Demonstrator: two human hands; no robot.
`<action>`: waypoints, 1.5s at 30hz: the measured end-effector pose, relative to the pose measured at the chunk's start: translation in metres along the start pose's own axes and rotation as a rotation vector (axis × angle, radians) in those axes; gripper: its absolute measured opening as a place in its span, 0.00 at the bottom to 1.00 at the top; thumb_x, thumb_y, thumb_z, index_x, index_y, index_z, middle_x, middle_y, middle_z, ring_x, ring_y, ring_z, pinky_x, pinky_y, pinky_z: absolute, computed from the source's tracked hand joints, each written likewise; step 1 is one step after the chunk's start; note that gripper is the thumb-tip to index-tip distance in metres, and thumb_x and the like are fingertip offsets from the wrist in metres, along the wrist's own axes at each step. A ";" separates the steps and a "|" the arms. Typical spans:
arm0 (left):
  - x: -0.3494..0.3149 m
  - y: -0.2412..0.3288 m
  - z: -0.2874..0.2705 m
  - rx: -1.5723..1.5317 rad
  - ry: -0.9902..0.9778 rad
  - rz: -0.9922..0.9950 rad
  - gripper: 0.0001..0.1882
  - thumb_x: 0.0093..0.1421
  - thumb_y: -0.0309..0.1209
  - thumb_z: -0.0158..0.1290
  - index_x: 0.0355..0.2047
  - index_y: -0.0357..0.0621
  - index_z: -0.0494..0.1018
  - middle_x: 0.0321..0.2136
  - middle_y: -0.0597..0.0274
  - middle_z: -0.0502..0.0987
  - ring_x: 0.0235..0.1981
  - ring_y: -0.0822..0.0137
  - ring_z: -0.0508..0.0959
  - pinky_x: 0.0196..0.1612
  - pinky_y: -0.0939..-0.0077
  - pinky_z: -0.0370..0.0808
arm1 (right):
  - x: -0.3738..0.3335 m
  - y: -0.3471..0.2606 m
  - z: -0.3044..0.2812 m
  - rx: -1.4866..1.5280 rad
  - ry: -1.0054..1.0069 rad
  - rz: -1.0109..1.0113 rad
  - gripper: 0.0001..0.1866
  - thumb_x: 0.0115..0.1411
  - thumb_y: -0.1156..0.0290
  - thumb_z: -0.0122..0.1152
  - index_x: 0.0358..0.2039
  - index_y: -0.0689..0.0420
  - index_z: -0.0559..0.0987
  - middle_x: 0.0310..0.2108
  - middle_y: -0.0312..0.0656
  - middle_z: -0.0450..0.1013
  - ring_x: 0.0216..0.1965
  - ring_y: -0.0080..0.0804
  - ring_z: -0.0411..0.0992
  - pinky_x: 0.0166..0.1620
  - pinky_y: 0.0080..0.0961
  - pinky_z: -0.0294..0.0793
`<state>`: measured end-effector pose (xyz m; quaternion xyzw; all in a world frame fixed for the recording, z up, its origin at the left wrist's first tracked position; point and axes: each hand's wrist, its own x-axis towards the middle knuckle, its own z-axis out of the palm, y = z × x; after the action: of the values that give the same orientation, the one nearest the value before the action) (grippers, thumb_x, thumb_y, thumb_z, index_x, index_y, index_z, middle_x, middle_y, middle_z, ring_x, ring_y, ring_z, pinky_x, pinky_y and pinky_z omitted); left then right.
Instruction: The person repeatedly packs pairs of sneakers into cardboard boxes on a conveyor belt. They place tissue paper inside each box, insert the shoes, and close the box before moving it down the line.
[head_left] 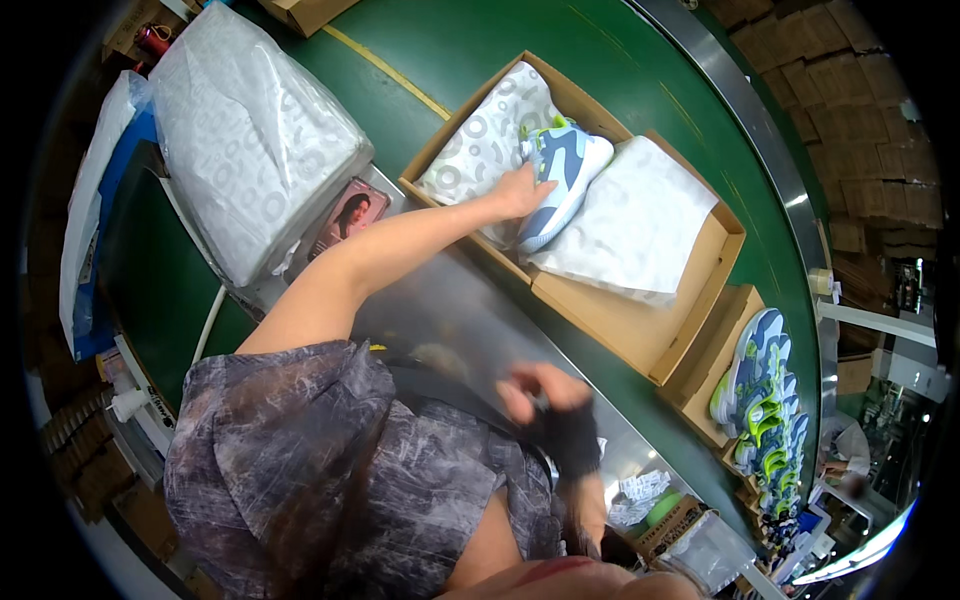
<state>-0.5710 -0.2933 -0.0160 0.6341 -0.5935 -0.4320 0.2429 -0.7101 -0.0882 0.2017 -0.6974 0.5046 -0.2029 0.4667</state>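
A blue and white sneaker (562,175) with lime-green trim lies tilted in an open brown shoebox (620,345). My left hand (518,192) grips the near side of this shoe, its thumb lying against the upper; some fingers are hidden. Under and beside the shoe is printed white wrapping paper (490,130), and another sheet (640,215) spreads over the right part of the box. Close to my body, above the metal edge of the bench, hovers my right hand (545,388) in a black wrist wrap. Motion blurs its curled fingers, and nothing can be made out in them.
A plastic-wrapped stack of printed paper (255,140) stands at left, near a small picture card (350,212). The green conveyor belt (590,60) runs behind the box. At right, several more sneakers (760,390) line up beside another brown box (710,375). Crumpled paper (640,490) lies at lower right.
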 end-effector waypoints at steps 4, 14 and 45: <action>-0.025 0.034 0.017 -0.093 -0.250 -0.094 0.38 0.56 0.45 0.45 0.53 0.24 0.47 0.27 0.38 0.73 0.23 0.55 0.77 0.29 0.68 0.74 | -0.013 0.144 0.044 1.215 0.335 0.523 0.21 0.53 0.65 0.57 0.46 0.58 0.66 0.40 0.44 0.70 0.35 0.32 0.70 0.38 0.23 0.69; -0.066 0.044 -0.015 -0.813 0.084 0.040 0.17 0.62 0.39 0.39 0.36 0.35 0.68 0.26 0.58 0.72 0.25 0.71 0.74 0.24 0.80 0.71 | 0.008 0.159 0.018 -0.126 0.942 0.166 0.34 0.39 0.79 0.50 0.53 0.60 0.62 0.52 0.49 0.59 0.51 0.35 0.60 0.47 0.32 0.60; -0.211 0.012 -0.264 -1.273 0.184 -0.055 0.29 0.52 0.54 0.43 0.45 0.46 0.66 0.39 0.61 0.71 0.38 0.68 0.73 0.35 0.72 0.72 | -0.015 0.159 0.055 -0.363 0.477 -0.047 0.23 0.50 0.74 0.55 0.49 0.59 0.65 0.51 0.54 0.59 0.48 0.46 0.64 0.48 0.34 0.65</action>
<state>-0.3408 -0.1467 0.1829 0.4154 -0.1811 -0.6496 0.6105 -0.7564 -0.0586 0.0424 -0.7135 0.6119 -0.2782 0.1979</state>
